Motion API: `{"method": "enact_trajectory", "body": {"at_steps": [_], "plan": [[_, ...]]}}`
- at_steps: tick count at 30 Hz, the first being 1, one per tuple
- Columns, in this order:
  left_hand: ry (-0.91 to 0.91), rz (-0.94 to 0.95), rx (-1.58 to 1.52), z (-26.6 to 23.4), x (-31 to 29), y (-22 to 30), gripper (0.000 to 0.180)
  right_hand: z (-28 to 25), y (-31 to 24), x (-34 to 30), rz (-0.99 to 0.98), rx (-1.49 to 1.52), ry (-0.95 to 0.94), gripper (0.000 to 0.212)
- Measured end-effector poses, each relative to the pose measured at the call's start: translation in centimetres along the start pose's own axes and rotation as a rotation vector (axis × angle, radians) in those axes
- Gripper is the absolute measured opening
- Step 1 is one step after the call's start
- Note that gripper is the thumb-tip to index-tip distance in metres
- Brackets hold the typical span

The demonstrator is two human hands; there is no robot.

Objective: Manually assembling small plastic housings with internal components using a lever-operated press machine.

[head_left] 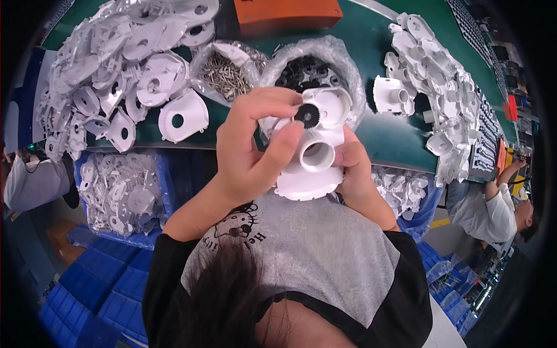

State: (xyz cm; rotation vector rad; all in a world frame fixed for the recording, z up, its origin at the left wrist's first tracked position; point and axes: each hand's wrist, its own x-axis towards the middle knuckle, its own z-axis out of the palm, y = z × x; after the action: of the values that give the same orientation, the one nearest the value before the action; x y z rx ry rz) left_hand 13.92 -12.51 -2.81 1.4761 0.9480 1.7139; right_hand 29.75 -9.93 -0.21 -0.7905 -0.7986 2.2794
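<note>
Close in front of my chest, a white plastic housing (310,184) with a round tube stub is held up. My right hand (355,161) grips its right side, with the thumb beside the tube. A small black toothed gear (308,116) sits against the upper part of the housing. My left hand (252,139) has thumb and index finger closed on the gear's left edge; its other fingers reach behind the housing. Just beyond my hands stands a clear plastic bag (342,55) of black gears. Left of it, another bag holds metal pins (223,75).
White plates (156,75) are heaped on the green table (371,139) at left, white tube housings (432,69) at right. An orange box (287,14) stands at the back. Blue-lined bins (165,180) of white parts sit below the table edge. People (487,211) work at both sides.
</note>
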Motion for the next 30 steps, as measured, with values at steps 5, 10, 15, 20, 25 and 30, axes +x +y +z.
{"method": "enact_trajectory", "body": {"at_steps": [5,10,15,20,25,30], "plan": [[0.055,-0.408,-0.151,0.2,0.7,0.9,0.039,0.3,-0.9,0.9,-0.102,0.016,0.238,0.063],[-0.151,-0.741,-0.276,-1.8,1.3,1.0,0.021,-1.4,-1.3,1.7,-0.302,-0.408,0.02,0.053],[-0.208,-0.706,-0.25,-3.0,4.5,1.8,0.019,-1.6,-2.3,3.0,-0.145,0.056,-0.045,0.043],[0.063,-0.656,-0.29,-4.6,8.1,0.0,0.019,-4.0,-1.4,3.8,-0.066,0.217,-0.024,0.024],[0.202,-0.474,0.029,-13.6,18.0,-5.6,0.029,-5.8,-2.0,1.0,-0.161,0.131,0.025,0.019],[0.315,-0.525,0.396,-19.3,24.4,-14.4,0.037,-8.0,-2.0,-1.5,-0.36,-0.163,0.216,0.019]]}}
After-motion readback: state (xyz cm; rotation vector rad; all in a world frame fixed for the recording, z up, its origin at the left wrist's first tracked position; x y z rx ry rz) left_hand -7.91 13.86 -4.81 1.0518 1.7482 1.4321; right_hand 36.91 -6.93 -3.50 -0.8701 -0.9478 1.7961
